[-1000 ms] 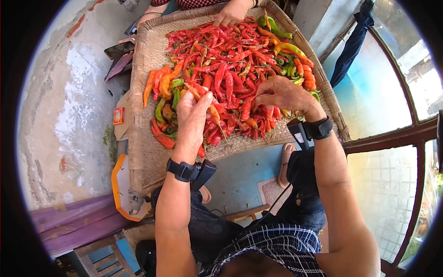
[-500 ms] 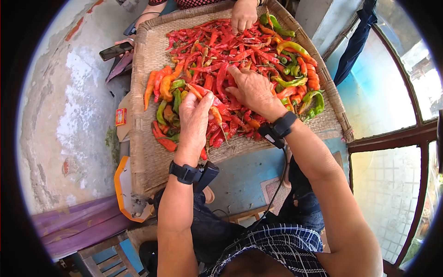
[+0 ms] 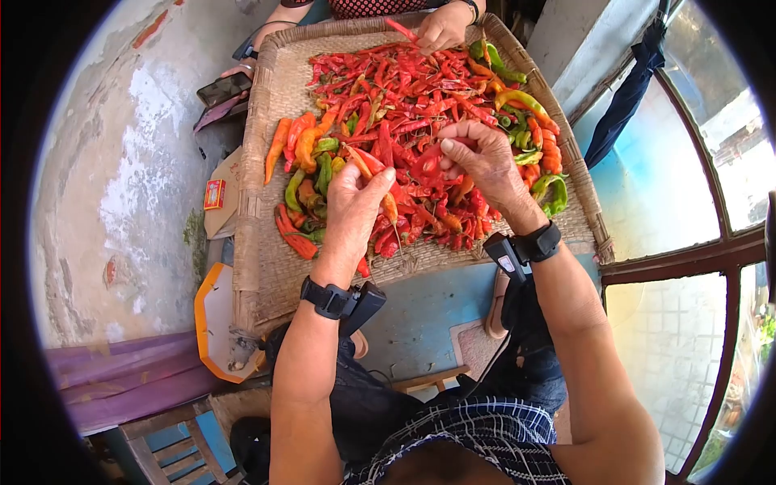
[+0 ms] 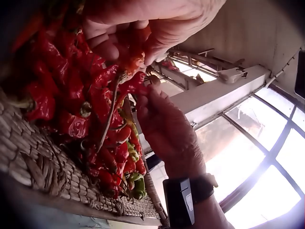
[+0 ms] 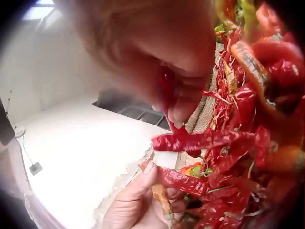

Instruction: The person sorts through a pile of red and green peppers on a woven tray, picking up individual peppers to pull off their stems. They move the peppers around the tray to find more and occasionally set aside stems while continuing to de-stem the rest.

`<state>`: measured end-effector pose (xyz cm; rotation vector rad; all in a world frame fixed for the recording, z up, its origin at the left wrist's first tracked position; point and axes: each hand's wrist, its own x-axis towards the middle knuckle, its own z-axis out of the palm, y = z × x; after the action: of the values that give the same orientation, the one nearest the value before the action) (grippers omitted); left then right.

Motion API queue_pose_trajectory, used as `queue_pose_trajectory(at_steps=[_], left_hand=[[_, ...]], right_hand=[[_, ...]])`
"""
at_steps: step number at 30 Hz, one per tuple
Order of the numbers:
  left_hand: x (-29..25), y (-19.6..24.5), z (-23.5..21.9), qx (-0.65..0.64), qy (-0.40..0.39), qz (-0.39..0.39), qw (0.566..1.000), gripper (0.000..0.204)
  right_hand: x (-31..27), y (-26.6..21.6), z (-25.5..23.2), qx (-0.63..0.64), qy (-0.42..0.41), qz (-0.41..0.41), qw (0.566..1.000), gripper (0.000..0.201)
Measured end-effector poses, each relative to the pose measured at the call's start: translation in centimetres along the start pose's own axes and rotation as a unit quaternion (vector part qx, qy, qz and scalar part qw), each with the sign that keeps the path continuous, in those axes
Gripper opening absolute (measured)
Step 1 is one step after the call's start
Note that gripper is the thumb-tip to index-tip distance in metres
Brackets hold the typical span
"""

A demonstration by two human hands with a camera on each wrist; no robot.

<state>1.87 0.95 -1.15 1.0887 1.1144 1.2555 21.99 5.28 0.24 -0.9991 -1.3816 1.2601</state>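
Both hands were busy: the right hand (image 3: pixel 483 160), flat in the pile half a second before, had lifted pinching a red chili (image 3: pixel 428 162), so picking had moved on. The left hand (image 3: pixel 353 212) still clutched a few chilies (image 3: pixel 373 174) above the woven tray (image 3: pixel 267 242). How many stayed hidden.

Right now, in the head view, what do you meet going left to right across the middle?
Grey wall → small red box → basket rim → orange chillies → left hand → right hand → green chillies → dark cloth → window.
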Motion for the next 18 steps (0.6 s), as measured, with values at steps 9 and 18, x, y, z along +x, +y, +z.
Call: queue_pose_trajectory(at_steps=[9,18], left_hand=[[0.1,-1.0,0.5,0.115,-0.007,0.001,0.993,0.013],[0.3,-0.4,0.7,0.082,0.026,0.017,0.996,0.013]], right_hand=[[1.8,-0.1,-1.4,-0.001,-0.041,-0.079,0.996,0.013],[1.8,2.2,1.3,-0.471,-0.040,-0.130,0.871,0.025]])
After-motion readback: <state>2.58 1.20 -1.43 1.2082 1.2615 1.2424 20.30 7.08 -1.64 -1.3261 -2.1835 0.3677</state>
